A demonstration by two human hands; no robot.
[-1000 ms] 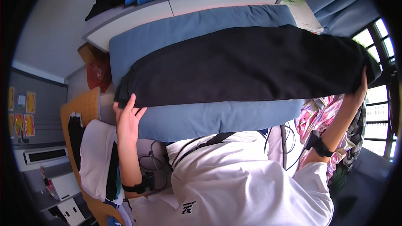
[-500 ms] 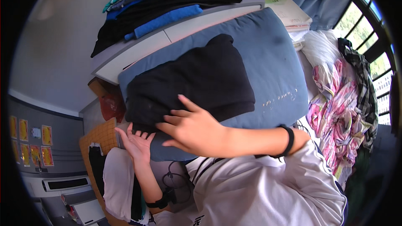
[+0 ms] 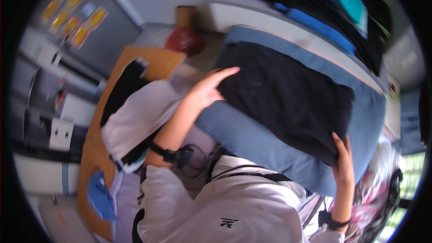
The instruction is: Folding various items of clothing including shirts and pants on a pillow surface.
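Observation:
A folded black garment [image 3: 288, 94] lies across the blue-grey cushion [image 3: 252, 130] before me; its exact kind cannot be told. My left hand [image 3: 208, 89] is at its left end, thumb stretched over the top, with the other fingers partly hidden under the cloth's edge. At the near right corner, my right hand [image 3: 343, 159] holds the edge between thumb and fingers, slightly blurred. The garment spans the gap between both hands.
Behind the cushion, a white ledge [image 3: 243, 18] bears stacked clothes, including a blue one [image 3: 319, 29] and a teal one [image 3: 346, 2]. On my left, a wooden surface [image 3: 155, 58] carries white clothing [image 3: 139, 114] and a blue cloth [image 3: 100, 193]. A red bag [image 3: 184, 40] is beyond it.
My view has turned, so the scene sits rotated. My right hand has moved from beside my left hand to the garment's right end. My left hand now has its thumb over the left end.

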